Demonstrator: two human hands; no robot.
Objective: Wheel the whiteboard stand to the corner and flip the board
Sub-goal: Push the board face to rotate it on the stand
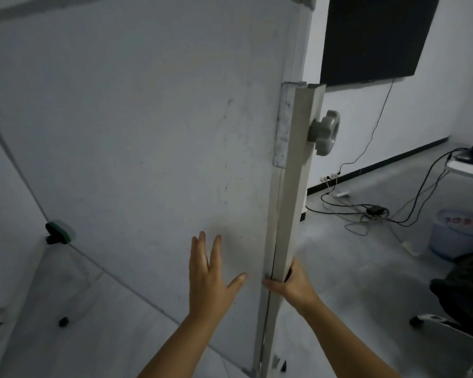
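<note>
While gripping the upright post (290, 203) of the whiteboard stand, right hand (291, 283) wrapped around its lower stretch, thumb across the near face and fingers curled out of sight behind: a hold for steadying or steering the frame, judging by the task. Left hand (210, 276) open, fingers spread, palm toward the whiteboard (134, 145) near its right edge, just beside the post; whether pressed flat on the surface or hovering a little off it, cannot tell. Probably placed so to push the panel about its pivot, or to keep it from swinging while the stand is handled. Board filling most of the view, tilted rather than hanging plumb, its lower edge running down toward the bottom of the frame, faint marker smudges across its face. Grey locking knob (324, 132) on the outer side of the post, level with the metal pivot bracket (283, 124) at the board's right edge, untouched; likely the clamp that fixes the board's angle, so possibly needing a turn before or after the flip. Green-and-black eraser (59, 232) clinging to the board near its lower left edge. Beyond the post, dark screen (377, 36) on the wall, loose cables (366, 211) on the floor, pale bin (456, 233) and black chair (464, 296) at the right. Walls close on both sides of the board suggest the stand already near a corner, flipping in hand.
</note>
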